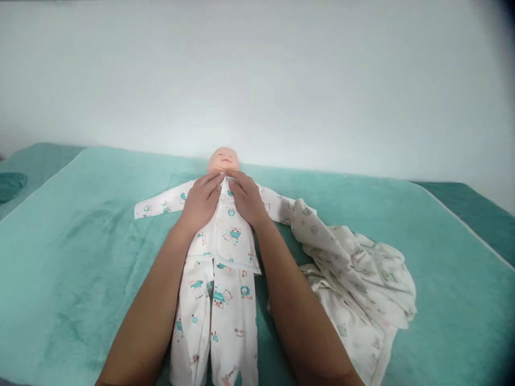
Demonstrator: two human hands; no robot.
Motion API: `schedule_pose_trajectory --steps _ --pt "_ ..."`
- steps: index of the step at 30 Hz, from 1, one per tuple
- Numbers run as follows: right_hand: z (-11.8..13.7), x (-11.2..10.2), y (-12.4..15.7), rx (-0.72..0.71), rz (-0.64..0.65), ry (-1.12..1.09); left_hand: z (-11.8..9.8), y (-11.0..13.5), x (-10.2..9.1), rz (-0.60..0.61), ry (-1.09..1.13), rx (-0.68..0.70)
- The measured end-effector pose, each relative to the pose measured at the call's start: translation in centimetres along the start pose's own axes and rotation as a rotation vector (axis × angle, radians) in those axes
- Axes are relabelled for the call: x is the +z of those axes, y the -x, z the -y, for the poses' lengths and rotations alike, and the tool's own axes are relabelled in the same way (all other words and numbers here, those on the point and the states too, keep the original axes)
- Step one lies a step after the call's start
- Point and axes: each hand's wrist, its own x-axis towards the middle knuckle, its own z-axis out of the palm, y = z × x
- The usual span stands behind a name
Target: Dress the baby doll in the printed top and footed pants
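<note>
A baby doll (223,159) lies on its back on a teal blanket (88,241), its head towards the wall. It wears a white suit (225,284) printed with small teal animals, sleeves spread to both sides. Both my hands rest on its chest just under the chin. My left hand (201,202) and my right hand (246,198) meet at the neckline, fingers pressed together on the two front edges of the suit. What lies under the fingertips is hidden.
A crumpled white printed cloth (358,284) lies to the right of the doll, touching its right-side sleeve. A darker green surface (478,214) shows beyond the blanket's edges, with a dark green bundle (10,185) at far left. A plain white wall stands behind.
</note>
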Motion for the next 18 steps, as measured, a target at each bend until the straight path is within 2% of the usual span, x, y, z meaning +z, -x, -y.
schedule_pose_trajectory --steps 12,18 --pt "0.25 -0.06 0.12 0.009 -0.026 -0.055 0.11 -0.07 0.10 -0.012 0.021 -0.007" --pt "0.28 0.17 0.22 0.056 -0.117 -0.143 0.14 -0.02 0.16 -0.022 0.028 -0.006"
